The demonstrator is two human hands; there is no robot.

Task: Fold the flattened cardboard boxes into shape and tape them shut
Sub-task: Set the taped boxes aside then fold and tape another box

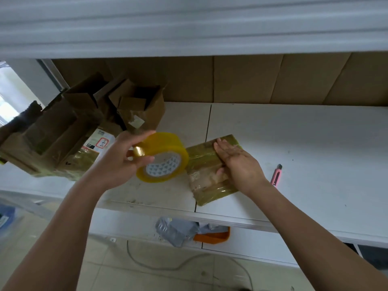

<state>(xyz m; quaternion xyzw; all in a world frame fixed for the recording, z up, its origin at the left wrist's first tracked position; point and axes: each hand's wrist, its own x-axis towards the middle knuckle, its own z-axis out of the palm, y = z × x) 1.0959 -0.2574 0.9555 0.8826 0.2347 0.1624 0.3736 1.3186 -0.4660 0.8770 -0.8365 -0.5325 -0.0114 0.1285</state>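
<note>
Left hand grips tape roll clear of tabletop, likely freeing its end; right hand, fingers flat, pins taped box against sliding. Knife just right.

White table, made of two panels meeting at a dark seam, scuffed and speckled with dirt. Lying flat on it across that seam: small tape-wrapped box. Well to the right of it: pink utility knife. At the left end: pile of opened cardboard boxes, some upright with flaps raised, one bearing a printed label.
</note>
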